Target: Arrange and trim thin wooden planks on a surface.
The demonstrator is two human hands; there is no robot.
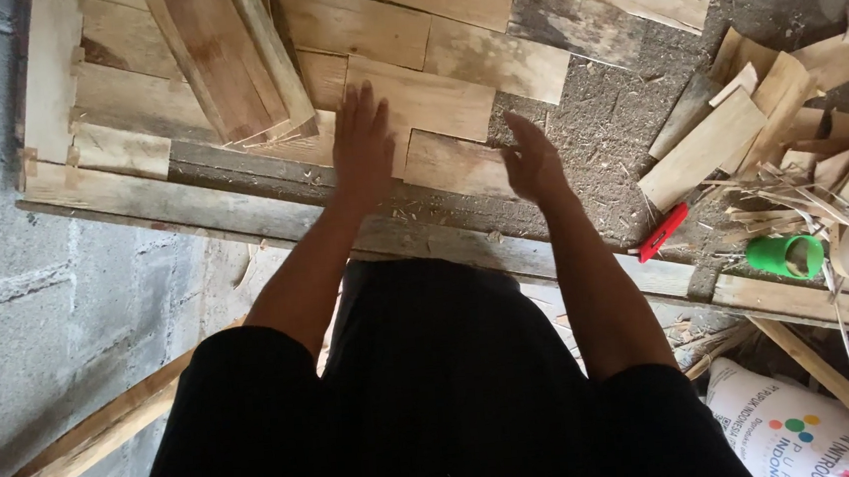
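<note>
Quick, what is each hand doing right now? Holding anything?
Left hand: open, palm flat on a wooden piece, holding nothing.
Right hand: open, fingers loosely curled above another wooden piece, holding nothing.

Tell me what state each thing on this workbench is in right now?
Left hand: open, flat on the wood pieces, holding nothing.
Right hand: open, raised on edge over a wood piece, holding nothing.
Wood pieces: lying flat, laid edge to edge.
Planks: stacked, slanting across the bench.
Red cutter: lying flat; blade not visible.
Green cup: tipped on its side.
Scrap pile: loose, jumbled offcuts and splinters.
White sack: lying below the bench.
</note>
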